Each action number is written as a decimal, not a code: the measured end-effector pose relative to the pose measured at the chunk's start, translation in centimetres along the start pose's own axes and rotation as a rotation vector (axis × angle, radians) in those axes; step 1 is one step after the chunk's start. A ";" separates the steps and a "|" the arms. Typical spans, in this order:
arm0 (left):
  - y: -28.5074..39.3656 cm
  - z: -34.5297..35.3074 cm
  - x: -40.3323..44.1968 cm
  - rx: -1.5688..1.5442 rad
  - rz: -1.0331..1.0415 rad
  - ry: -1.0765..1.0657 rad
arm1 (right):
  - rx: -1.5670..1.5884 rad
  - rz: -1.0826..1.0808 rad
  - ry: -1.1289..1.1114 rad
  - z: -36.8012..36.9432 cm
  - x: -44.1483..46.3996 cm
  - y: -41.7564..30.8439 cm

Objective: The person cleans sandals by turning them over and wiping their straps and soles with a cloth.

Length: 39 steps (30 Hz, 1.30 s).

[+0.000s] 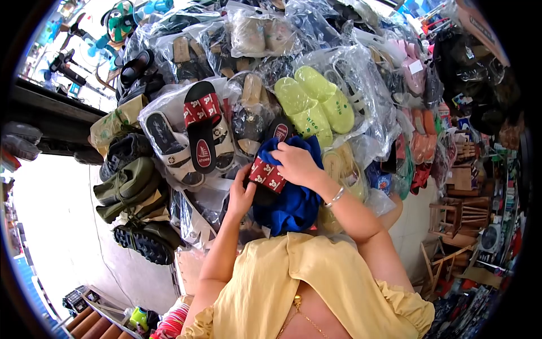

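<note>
A black slide sandal with a red patterned strap [267,175] is in front of my chest. My left hand [241,193] is closed around the near left side of it. In my right hand [297,164] is a blue cloth [291,209], bunched at the strap's upper edge and hanging down beside the sandal. Part of the sandal's sole is hidden by the cloth and my hands. A similar red-strapped slide [203,152] lies up and to the left, on a bagged white-and-black pair [165,141].
Lime green slippers [316,104] lie just beyond my right hand, among several bagged shoes. Olive shoes [127,183] hang at the pile's left edge. Orange sandals [424,135] are on the right, with wooden stools [446,220] farther down.
</note>
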<state>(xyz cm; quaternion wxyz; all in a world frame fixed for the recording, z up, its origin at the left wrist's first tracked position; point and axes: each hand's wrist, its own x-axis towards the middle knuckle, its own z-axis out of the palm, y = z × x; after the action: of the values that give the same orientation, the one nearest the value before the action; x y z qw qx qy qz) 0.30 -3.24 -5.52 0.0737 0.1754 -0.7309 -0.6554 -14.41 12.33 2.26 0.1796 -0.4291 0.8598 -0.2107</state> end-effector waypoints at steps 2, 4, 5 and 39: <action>-0.1 0.0 0.0 -0.055 0.015 0.002 | 0.121 -0.010 0.074 -1.9 -0.2 -0.7; 0.2 0.1 0.0 -0.051 0.007 0.002 | 0.130 -0.017 0.174 -3.2 -0.4 -1.7; 0.3 0.1 0.1 -0.044 0.000 0.005 | 0.086 -0.053 0.244 -3.4 -0.4 -2.5; 0.6 -0.1 0.0 -0.006 0.010 0.002 | 0.108 -0.145 -0.161 -0.3 -3.3 -4.5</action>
<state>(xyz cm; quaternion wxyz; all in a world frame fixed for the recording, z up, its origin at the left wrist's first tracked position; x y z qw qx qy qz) 0.27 -3.24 -4.87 0.0784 0.1722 -0.7298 -0.6569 -9.65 12.63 5.28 0.2552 -0.4953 0.7968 -0.2339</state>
